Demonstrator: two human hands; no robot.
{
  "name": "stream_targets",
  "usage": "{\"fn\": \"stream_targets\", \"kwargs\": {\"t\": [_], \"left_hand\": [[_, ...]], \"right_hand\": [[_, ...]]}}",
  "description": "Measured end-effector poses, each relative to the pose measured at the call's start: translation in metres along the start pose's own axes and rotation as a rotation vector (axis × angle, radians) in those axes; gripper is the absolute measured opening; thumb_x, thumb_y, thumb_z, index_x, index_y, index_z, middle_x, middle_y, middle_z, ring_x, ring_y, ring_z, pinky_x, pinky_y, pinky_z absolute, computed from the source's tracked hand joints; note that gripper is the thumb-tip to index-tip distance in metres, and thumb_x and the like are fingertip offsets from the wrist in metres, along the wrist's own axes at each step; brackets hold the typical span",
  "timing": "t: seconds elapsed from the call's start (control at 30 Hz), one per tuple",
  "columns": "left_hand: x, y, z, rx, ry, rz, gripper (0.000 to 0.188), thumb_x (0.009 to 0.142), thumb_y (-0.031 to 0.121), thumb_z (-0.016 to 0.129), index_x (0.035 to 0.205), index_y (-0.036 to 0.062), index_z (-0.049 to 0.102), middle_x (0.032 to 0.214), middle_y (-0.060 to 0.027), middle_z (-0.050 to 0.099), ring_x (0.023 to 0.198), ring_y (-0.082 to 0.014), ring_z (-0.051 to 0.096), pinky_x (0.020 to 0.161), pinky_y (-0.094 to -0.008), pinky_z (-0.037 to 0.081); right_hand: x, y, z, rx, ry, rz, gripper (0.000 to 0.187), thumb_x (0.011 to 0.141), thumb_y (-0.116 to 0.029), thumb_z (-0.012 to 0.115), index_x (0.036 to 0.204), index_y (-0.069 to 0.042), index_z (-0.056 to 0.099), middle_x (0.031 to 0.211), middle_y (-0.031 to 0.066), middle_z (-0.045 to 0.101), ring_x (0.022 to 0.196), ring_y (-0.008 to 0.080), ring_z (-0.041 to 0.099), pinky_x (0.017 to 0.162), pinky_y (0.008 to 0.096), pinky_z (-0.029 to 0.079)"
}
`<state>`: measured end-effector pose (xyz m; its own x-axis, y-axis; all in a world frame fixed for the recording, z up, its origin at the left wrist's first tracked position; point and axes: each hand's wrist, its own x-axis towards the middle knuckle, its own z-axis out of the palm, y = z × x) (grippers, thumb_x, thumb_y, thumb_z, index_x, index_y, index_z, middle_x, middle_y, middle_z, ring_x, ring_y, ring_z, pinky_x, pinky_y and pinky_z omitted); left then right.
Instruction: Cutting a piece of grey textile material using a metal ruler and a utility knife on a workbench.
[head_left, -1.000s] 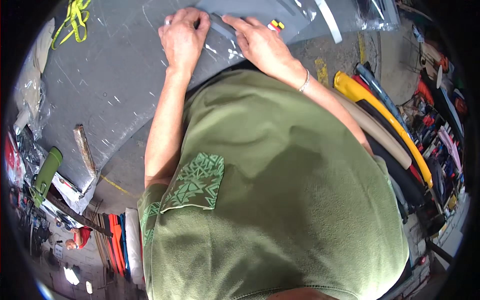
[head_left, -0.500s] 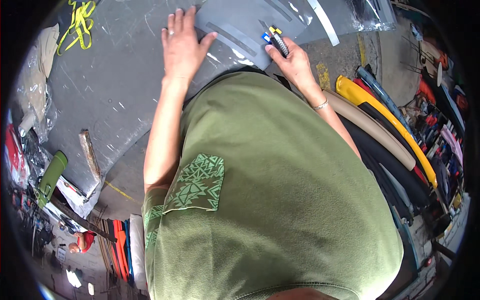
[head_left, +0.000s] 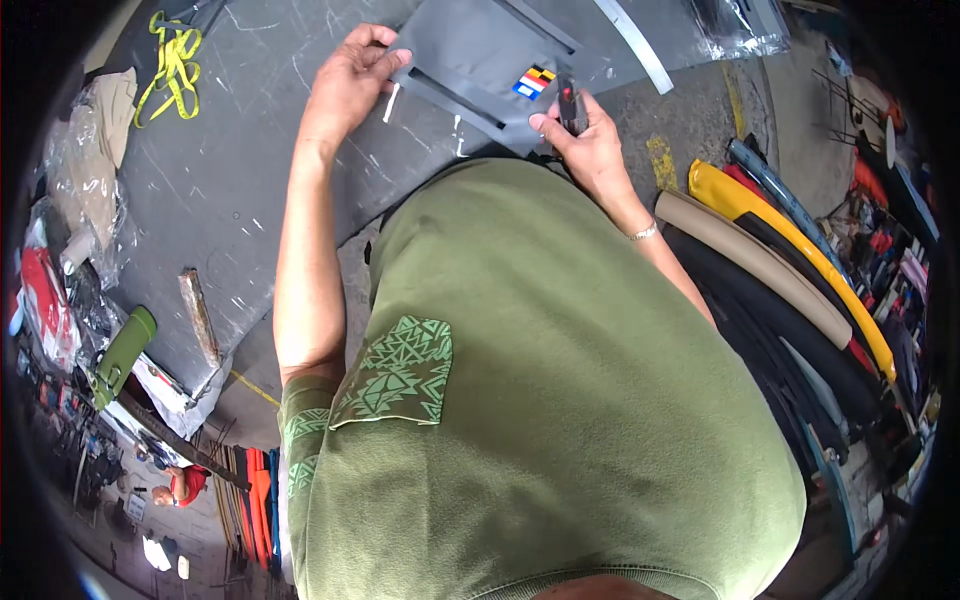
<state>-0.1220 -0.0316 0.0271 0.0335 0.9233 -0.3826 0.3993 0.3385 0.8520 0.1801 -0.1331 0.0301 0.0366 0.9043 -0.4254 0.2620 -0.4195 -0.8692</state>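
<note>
A grey, flexible sheet (head_left: 470, 60) is lifted slightly off the dark tabletop near me. It carries two long dark slots or strips and a small multicoloured patch (head_left: 534, 82). My left hand (head_left: 350, 85) pinches its left edge between thumb and fingers. In my right hand (head_left: 585, 140) is a dark utility knife (head_left: 571, 105), held upright in the fist; its blade cannot be made out. The right thumb lies at the sheet's near right corner, apparently pressing on it.
A yellow strap (head_left: 175, 70) lies at the table's far left, above crumpled clear plastic (head_left: 85, 160). A pale strip (head_left: 637, 45) rests at the right edge. Rolls of material, including a yellow one (head_left: 800, 250), lie right. A worn bar (head_left: 199, 315) sits at the near left.
My left hand has gone from lying flat on the sheet to gripping its edge, and the sheet has risen. The right hand has turned the knife, uncovering the coloured patch.
</note>
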Motion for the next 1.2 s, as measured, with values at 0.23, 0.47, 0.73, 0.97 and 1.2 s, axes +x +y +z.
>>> {"fn": "stream_targets", "kwargs": {"t": [0.23, 0.47, 0.73, 0.97, 1.2], "left_hand": [[0.01, -0.027, -0.067, 0.656, 0.539, 0.156, 0.07, 0.088, 0.052, 0.077, 0.137, 0.0053, 0.06, 0.14, -0.0203, 0.058, 0.128, -0.0397, 0.057, 0.107, -0.0486, 0.047], [-0.097, -0.099, -0.019, 0.794, 0.602, 0.012, 0.064, 0.106, 0.046, 0.052, 0.156, 0.0074, 0.04, 0.165, -0.0184, 0.034, 0.155, -0.0412, 0.024, 0.124, -0.0617, 0.017], [-0.173, -0.101, 0.043, 0.756, 0.656, -0.183, 0.063, 0.107, 0.043, 0.051, 0.159, 0.012, 0.035, 0.169, -0.0148, 0.026, 0.158, -0.0374, 0.016, 0.126, -0.0587, 0.011], [-0.214, -0.113, 0.07, 0.751, 0.674, -0.297, 0.066, 0.108, 0.044, 0.048, 0.163, 0.0158, 0.028, 0.172, -0.0127, 0.02, 0.159, -0.0378, 0.01, 0.126, -0.0604, 0.007], [-0.208, -0.111, 0.075, 0.733, 0.708, -0.304, 0.066, 0.109, 0.047, 0.043, 0.164, 0.0152, 0.025, 0.173, -0.0128, 0.016, 0.159, -0.0414, 0.006, 0.125, -0.0622, 0.004]], "right_hand": [[0.02, -0.015, -0.04, -0.434, -0.192, -0.189, 0.039, 0.091, -0.036, 0.081, 0.114, -0.005, 0.071, 0.093, 0.0009, 0.07, 0.085, 0.0091, 0.06, 0.077, 0.0273, 0.05], [0.09, 0.012, -0.144, -0.666, 0.281, -0.399, 0.051, 0.088, -0.026, 0.081, 0.131, -0.001, 0.066, 0.114, 0.0165, 0.065, 0.105, 0.0277, 0.065, 0.092, 0.0346, 0.052], [0.158, 0.007, -0.177, -0.98, 0.415, -0.421, 0.053, 0.09, -0.031, 0.076, 0.138, -0.012, 0.065, 0.127, 0.021, 0.062, 0.119, 0.0395, 0.058, 0.105, 0.0461, 0.046], [0.152, -0.023, -0.083, -0.659, 0.222, -0.812, 0.037, 0.09, -0.019, 0.073, 0.125, -0.006, 0.07, 0.125, 0.0187, 0.064, 0.12, 0.0353, 0.059, 0.108, 0.0432, 0.046], [0.095, -0.018, 0.017, -0.448, -0.126, -0.952, 0.028, 0.088, -0.011, 0.073, 0.116, -0.007, 0.073, 0.123, 0.0117, 0.067, 0.126, 0.0342, 0.059, 0.111, 0.0453, 0.045]]}}
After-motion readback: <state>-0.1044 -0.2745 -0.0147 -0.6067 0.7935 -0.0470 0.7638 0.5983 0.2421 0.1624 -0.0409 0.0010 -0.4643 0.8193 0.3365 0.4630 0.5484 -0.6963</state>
